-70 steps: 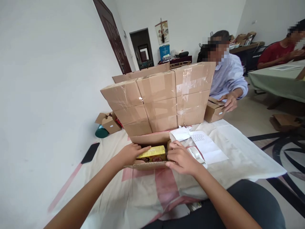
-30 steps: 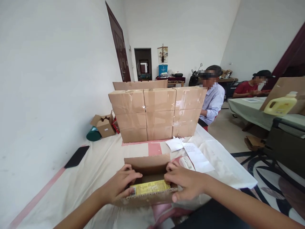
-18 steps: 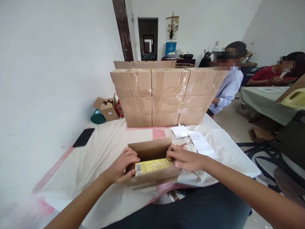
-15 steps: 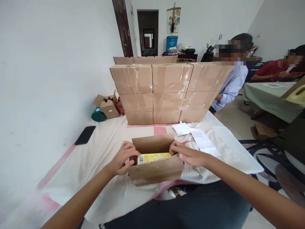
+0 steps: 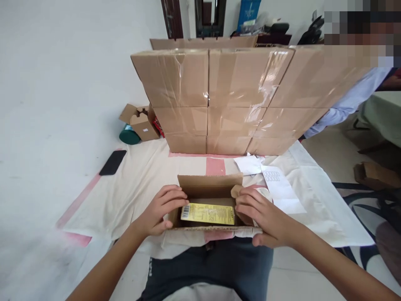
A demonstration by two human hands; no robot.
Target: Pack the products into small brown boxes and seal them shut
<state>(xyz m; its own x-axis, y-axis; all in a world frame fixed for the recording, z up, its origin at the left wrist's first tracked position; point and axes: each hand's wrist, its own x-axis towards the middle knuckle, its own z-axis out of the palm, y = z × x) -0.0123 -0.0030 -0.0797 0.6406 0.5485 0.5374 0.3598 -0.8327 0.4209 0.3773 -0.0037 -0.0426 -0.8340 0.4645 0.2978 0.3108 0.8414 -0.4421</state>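
Note:
An opened cardboard box (image 5: 209, 181) stands near the front edge of the covered table. Inside it lies a yellow printed carton (image 5: 207, 213) with a barcode at its left end. My left hand (image 5: 163, 209) is closed over the box's left side, fingers over the rim and thumb outside near the front. At the right side, my right hand (image 5: 265, 214) grips the rim, fingers curled inward beside a small flap and thumb at the front corner. The front flap is seen edge-on, and part of the box's right side is hidden by the right hand.
A stack of taped cardboard boxes (image 5: 238, 98) stands behind. To the left are a black phone (image 5: 113, 162), a small opened carton (image 5: 144, 126) and a green round container (image 5: 129, 136). White papers (image 5: 283, 190) lie at right; a person's sleeve (image 5: 347, 102) shows beyond the stack.
The view has tilted down and come closer. The front flap now appears edge-on, showing more of the yellow carton. My right hand has shifted outward along the box's right side.

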